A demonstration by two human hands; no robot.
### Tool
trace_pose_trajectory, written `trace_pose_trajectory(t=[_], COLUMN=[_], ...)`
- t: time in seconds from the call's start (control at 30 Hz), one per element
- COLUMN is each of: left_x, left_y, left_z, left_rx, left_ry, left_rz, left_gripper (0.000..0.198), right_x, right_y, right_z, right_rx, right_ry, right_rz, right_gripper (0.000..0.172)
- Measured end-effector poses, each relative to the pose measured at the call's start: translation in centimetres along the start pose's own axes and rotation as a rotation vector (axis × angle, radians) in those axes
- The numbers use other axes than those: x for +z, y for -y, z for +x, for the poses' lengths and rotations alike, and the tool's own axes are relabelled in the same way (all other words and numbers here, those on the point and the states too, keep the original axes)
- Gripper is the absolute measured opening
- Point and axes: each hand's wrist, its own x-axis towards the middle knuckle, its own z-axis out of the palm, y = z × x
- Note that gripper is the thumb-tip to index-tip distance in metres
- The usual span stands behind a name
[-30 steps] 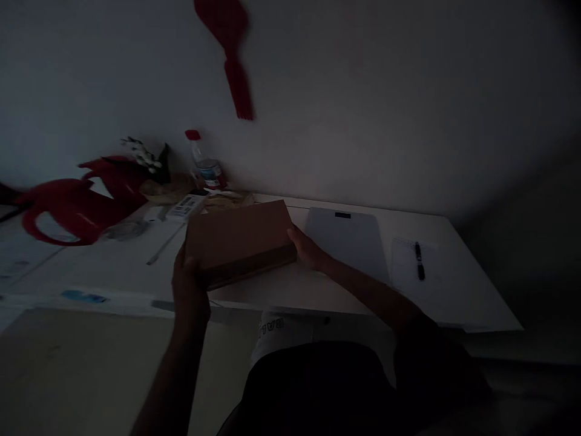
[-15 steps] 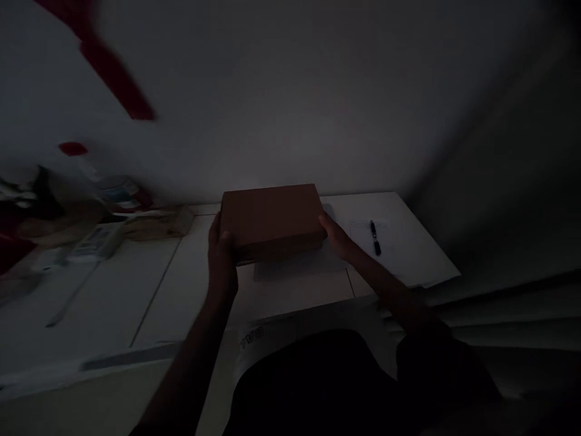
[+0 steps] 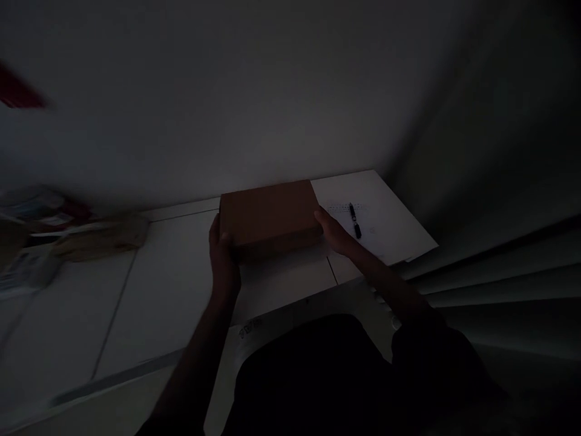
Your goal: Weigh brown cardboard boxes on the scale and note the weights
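Observation:
A flat brown cardboard box [image 3: 269, 215] sits low over the white table [image 3: 172, 290], near the wall. My left hand [image 3: 223, 260] grips its left front corner, and my right hand [image 3: 333, 233] holds its right side. Both hands are closed round the box edges. Whether the box rests on the table or hangs just above it is too dark to tell. A black pen [image 3: 354, 220] lies on a sheet of paper [image 3: 385, 227] just right of my right hand.
The room is very dark. Blurred clutter [image 3: 54, 236], including a brownish packet [image 3: 102, 239], lies at the table's left. A red shape [image 3: 20, 94] hangs on the wall at far left. The table's right end meets a dark wall.
The box has moved right along the table, from beside the left-hand clutter to over the grey pad next to the pen. The view has swung right with it.

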Motion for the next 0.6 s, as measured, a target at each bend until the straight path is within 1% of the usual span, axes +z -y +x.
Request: trace_pose_trajectory(t=[0.2, 0.4, 0.5, 0.6], left_x=[-0.03, -0.22, 0.03, 0.33], left_y=[-0.35, -0.09, -0.43, -0.83], left_z=[-0.47, -0.44, -0.68, -0.98], left_rx=[0.034, 0.005, 0.015, 0.005], left_ry=[0.007, 0.004, 0.01, -0.002], left_rz=[0.093, 0.033, 0.035, 0.053], left_gripper=[0.055, 0.056, 0.054, 0.054], right_x=[0.12, 0.13, 0.07, 0.02], right_y=[0.24, -0.19, -0.07, 0.32], right_z=[-0.01, 0.16, 0.15, -0.07], right_rx=[0.018, 0.026, 0.035, 0.079], right_ry=[0.023, 0.06, 0.037, 0.028], right_rz=[0.006, 0.036, 0.003, -0.022], right_gripper=[0.083, 0.078, 0.08, 0.082])
